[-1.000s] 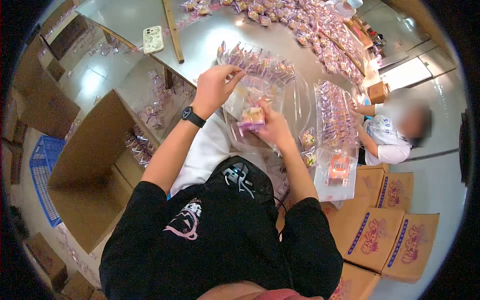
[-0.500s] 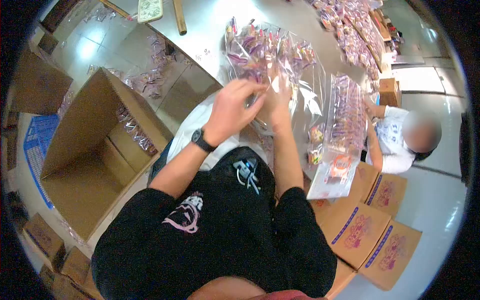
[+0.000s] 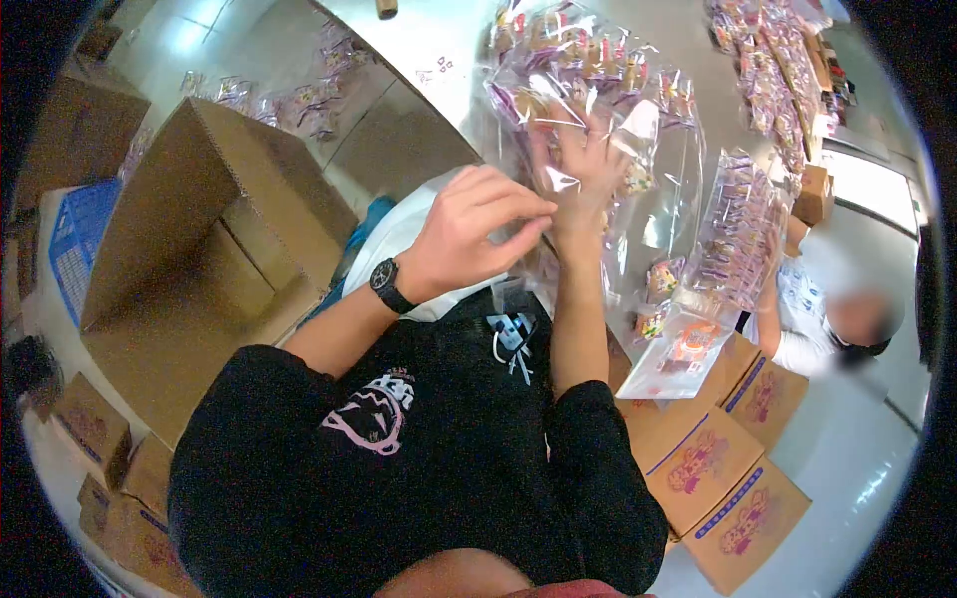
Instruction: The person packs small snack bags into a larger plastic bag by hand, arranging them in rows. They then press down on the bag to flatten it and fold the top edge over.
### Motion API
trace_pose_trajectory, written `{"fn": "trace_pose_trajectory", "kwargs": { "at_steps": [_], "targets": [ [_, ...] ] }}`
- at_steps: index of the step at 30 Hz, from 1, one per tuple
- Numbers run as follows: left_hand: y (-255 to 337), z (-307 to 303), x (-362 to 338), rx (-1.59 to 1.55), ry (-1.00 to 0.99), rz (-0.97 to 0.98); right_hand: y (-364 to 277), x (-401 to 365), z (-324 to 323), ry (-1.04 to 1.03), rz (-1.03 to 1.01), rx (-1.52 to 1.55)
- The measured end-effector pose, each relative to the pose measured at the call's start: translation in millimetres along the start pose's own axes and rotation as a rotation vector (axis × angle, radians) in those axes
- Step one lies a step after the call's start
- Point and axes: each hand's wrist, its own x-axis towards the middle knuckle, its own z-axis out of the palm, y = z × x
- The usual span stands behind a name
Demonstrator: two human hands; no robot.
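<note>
On the metal table a large clear plastic bag (image 3: pixel 666 199) holds many small wrapped packets (image 3: pixel 588 50) with purple and yellow print. My left hand (image 3: pixel 474 234), a black watch on its wrist, is at the near edge of this bag, thumb and fingertips pinched on the film. Beside it my right hand (image 3: pixel 588 174) reaches into the bag with fingers spread over the packets, seen through shiny film. No packet is clearly gripped in it. Two loose packets (image 3: pixel 658 299) lie right of my right forearm.
An open cardboard box (image 3: pixel 159 289) stands at left by a blue crate (image 3: pixel 85 244). Right of the bag are a filled pack (image 3: pixel 738 234) and a printed sheet (image 3: pixel 678 354). Closed cartons (image 3: pixel 703 463) are stacked lower right. A co-worker in white (image 3: pixel 802 309) is at the right.
The view has shifted, so the table things appear further right. My right hand's fingers are now spread more widely in the bag, while my left hand stays near its edge.
</note>
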Motion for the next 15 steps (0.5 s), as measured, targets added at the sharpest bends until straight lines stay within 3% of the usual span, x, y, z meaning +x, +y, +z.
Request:
{"fn": "trace_pose_trajectory", "kwargs": {
  "at_steps": [2, 3, 7, 10, 11, 14, 15],
  "targets": [
    [-4.4, -9.6, 3.1, 0.005, 0.007, 0.053, 3.1, -0.1, 6.8, 0.001, -0.071, 0.018],
    [-13.7, -18.1, 1.0, 0.021, 0.01, 0.085, -1.5, 1.8, 6.7, 0.096, -0.059, 0.102],
    [-53.9, -39.9, -8.5, 0.014, 0.08, 0.016, -2.3, -6.7, 13.5, -0.004, 0.227, 0.525],
    [-50.4, -32.6, -10.1, -0.128, 0.064, -0.271, -17.5, 5.7, 6.2, -0.146, 0.519, 0.696],
    [-48.1, -34.8, -9.1, -0.069, -0.052, -0.3, -27.9, 13.1, 3.2, -0.129, 0.598, 0.695],
    [-38.8, -30.2, -8.6, -0.014, -0.089, -0.284, -25.3, 18.9, 13.8, -0.042, 0.606, 0.945],
    [-37.9, -30.5, -10.7, -0.022, -0.171, -0.312, -26.8, 19.2, 10.2, -0.175, 0.643, 0.982]
  ]
}}
